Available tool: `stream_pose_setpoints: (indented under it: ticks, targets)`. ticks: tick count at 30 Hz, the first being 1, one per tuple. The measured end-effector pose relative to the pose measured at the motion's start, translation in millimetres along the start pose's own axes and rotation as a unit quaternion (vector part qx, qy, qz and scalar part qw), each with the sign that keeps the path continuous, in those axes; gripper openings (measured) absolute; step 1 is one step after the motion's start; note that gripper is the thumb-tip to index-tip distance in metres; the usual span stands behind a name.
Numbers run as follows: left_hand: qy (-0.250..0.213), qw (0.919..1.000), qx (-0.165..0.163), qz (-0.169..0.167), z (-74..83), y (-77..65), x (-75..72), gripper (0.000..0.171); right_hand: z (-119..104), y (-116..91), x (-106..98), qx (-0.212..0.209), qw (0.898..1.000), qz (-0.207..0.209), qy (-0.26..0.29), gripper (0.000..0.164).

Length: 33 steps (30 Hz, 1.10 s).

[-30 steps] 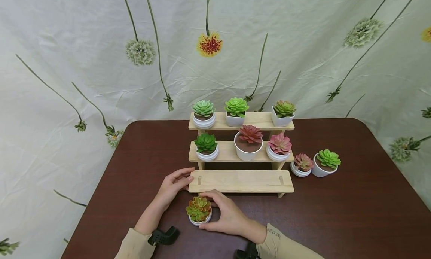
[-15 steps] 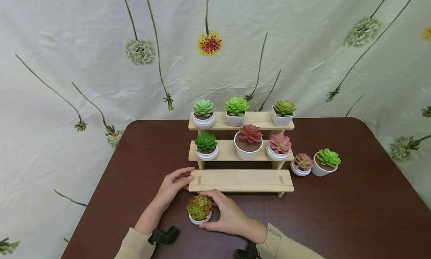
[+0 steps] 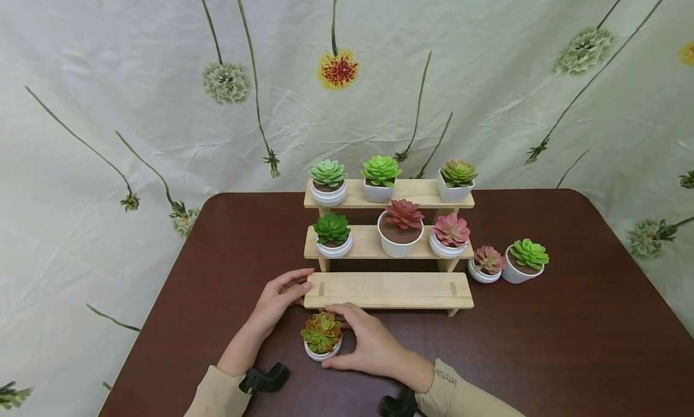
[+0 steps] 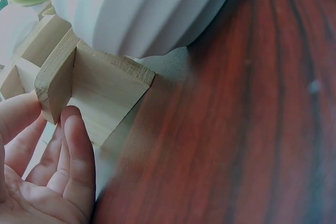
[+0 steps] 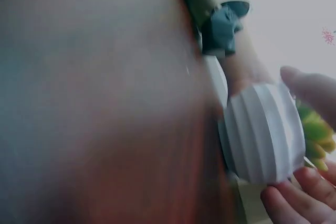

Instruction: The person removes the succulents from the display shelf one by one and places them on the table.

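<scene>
The small round white ribbed pot with a green-and-orange succulent (image 3: 322, 335) is seen in the lower middle of the head view, just below the left end of the lowest tier of a three-tier stand of pale wood (image 3: 387, 289). It is held in the right hand (image 3: 374, 344), thumb curved to its near side and fingers to its far side; from that palm it lies to the frame's left. No long axis is offered by the round pot, seen upright; the tier's runs left to right across the frame. The left hand (image 3: 278, 299) is placed just up and left of the pot, clear of it, the tier's left end being pinched between thumb and fingers. Whether the pot's base is touching the dark red-brown wooden table (image 3: 542, 357) cannot be told.
</scene>
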<state>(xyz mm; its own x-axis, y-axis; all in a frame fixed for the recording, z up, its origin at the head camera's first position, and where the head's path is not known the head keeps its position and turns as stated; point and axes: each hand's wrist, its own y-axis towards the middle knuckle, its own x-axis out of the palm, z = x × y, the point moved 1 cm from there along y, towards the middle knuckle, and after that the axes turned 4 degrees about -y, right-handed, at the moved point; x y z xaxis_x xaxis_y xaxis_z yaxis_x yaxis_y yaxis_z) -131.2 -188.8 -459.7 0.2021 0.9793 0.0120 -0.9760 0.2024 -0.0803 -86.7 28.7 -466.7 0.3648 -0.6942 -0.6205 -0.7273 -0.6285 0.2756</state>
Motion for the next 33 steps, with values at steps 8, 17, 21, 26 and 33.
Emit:
stream_pose_setpoints:
  ticks: [8, 17, 21, 26, 33]
  targets:
    - [-0.013, 0.9999, 0.004, 0.002, -18.3, 7.5, -6.6, 0.040, -0.9, 3.5, -12.0, -0.012, 0.999, 0.010, 0.047, 0.077]
    - [-0.007, 0.9998, 0.018, 0.000, -23.9, 8.9, -8.3, 0.043, -5.3, 11.8, -27.7, 0.020, 0.992, 0.050, 0.117, 0.068]
    - [-0.005, 0.9999, 0.014, 0.001, -23.2, 7.8, -8.5, 0.042, -17.6, 18.2, -42.4, 0.022, 0.984, 0.095, 0.147, 0.063]
    - [-0.004, 1.0000, 0.006, 0.005, -18.3, 5.9, -6.5, 0.040, -41.4, 25.5, -61.8, 0.012, 0.979, 0.155, 0.128, 0.056]
    - [0.000, 0.9999, 0.016, 0.005, -23.6, 7.2, -8.9, 0.041, -40.8, 34.7, -66.8, 0.005, 0.970, 0.209, 0.122, 0.054]
